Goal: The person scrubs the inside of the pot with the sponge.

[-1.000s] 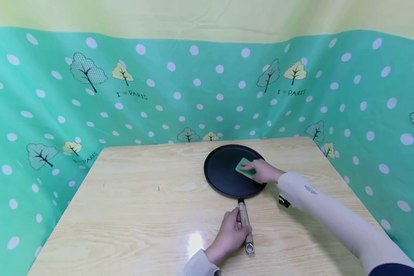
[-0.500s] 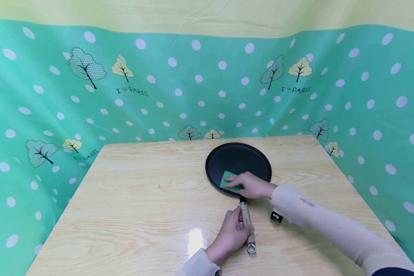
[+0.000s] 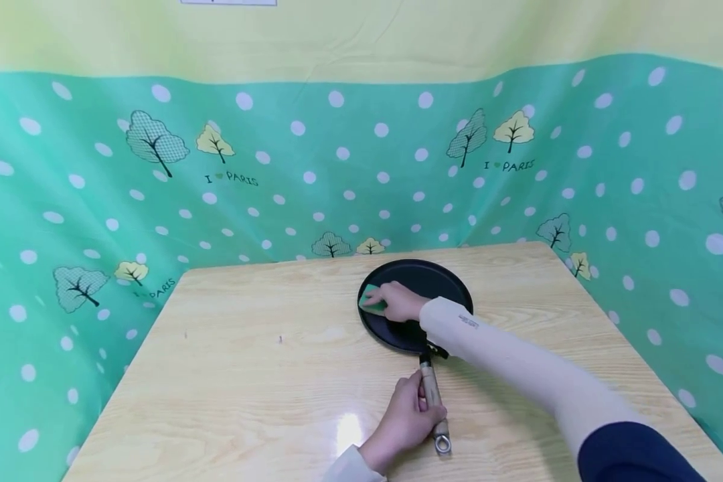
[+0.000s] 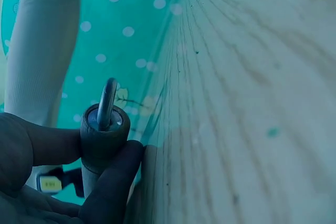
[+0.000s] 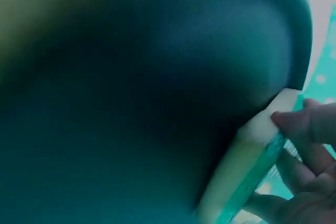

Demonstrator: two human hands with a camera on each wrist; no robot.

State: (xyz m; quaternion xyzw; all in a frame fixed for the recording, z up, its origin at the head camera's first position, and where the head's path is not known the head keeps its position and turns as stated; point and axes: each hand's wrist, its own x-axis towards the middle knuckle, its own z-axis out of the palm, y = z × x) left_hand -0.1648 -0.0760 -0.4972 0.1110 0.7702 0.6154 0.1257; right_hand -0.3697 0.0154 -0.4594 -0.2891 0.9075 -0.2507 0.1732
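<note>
A round black flat pan [image 3: 418,284] lies on the wooden table, its wooden handle [image 3: 431,388] pointing toward the person. My left hand [image 3: 405,416] grips that handle between thumb and fingers; the left wrist view shows the handle's end [image 4: 105,129] with its metal hanging ring. With my right hand [image 3: 400,301] I hold a green and pale yellow sponge [image 3: 370,299] against the pan's left inner side. In the right wrist view the sponge [image 5: 247,166] stands on the dark pan surface [image 5: 131,129], thumb and fingers pinching its sides.
The light wooden table [image 3: 235,375] reaches back to a green dotted curtain [image 3: 313,161] with printed trees, which also runs along both sides. The right sleeve [image 3: 518,355] passes over the table's right part and the pan's near right edge.
My right hand has carried the sponge from the pan's right part across its near side to the left inner edge. The left hand keeps its grip on the handle.
</note>
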